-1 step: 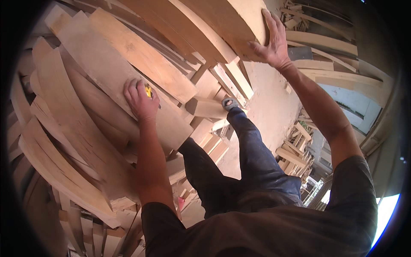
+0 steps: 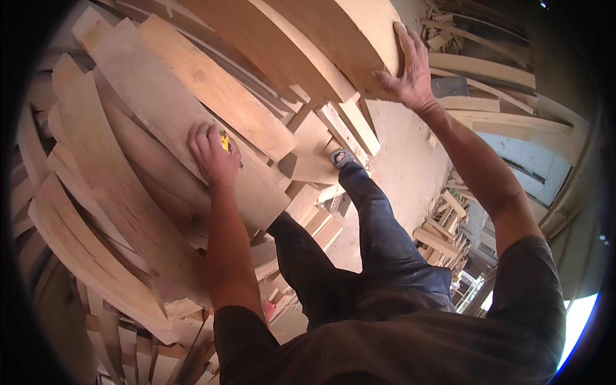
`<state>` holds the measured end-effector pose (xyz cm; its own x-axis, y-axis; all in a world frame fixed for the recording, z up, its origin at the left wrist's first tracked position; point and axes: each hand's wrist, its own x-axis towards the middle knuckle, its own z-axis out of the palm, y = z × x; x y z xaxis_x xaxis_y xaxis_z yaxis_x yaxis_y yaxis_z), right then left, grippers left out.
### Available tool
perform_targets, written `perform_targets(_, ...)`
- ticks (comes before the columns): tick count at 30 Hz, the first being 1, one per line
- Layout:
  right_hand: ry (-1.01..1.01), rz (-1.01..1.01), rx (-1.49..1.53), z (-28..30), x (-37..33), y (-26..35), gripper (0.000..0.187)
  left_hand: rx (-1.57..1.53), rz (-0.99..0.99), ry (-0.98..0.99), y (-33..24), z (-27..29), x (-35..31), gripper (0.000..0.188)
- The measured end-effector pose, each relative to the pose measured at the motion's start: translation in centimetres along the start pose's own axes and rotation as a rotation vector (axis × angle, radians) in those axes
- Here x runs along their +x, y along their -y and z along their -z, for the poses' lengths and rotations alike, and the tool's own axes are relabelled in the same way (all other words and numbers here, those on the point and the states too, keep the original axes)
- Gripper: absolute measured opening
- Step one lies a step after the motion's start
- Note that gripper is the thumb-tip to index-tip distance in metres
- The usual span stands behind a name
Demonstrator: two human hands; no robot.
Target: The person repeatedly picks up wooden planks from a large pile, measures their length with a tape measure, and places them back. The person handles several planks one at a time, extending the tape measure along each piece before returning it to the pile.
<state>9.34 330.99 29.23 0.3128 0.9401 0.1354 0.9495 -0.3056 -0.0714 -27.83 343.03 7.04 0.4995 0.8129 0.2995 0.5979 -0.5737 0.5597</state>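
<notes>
Curved board (image 2: 102,147) lay left of the left hand (image 2: 213,154). Broad dull board (image 2: 151,93) ran beneath that hand, which was curled around a yellow tool (image 2: 224,140), mostly covered, possibly a tape measure. Paler plank (image 2: 212,80) sat just beyond it. Thick timber (image 2: 362,42) stood left of the right hand (image 2: 414,70), its fingers spread wide, touching the timber's edge. Long boards (image 2: 481,67) lay farther right.

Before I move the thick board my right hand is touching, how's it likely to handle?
The thick board should stay stiff, since it looks like solid, deep wood. It's probably heavy: it's bulky and runs past the picture's top edge. It may not be very slippery, as its surface looks matte.
</notes>
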Motion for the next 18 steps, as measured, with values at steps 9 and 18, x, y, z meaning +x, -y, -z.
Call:
perform_targets(9,0.035,-0.065,0.051,0.9,0.8,0.7,0.109,-0.017,0.063,0.014,-0.6,0.2,0.4,0.045)
perform_targets(18,0.072,-0.13,0.092,3.2,1.4,1.6,0.106,-0.167,1.003,-0.14,-11.2,2.3,2.9,0.037)
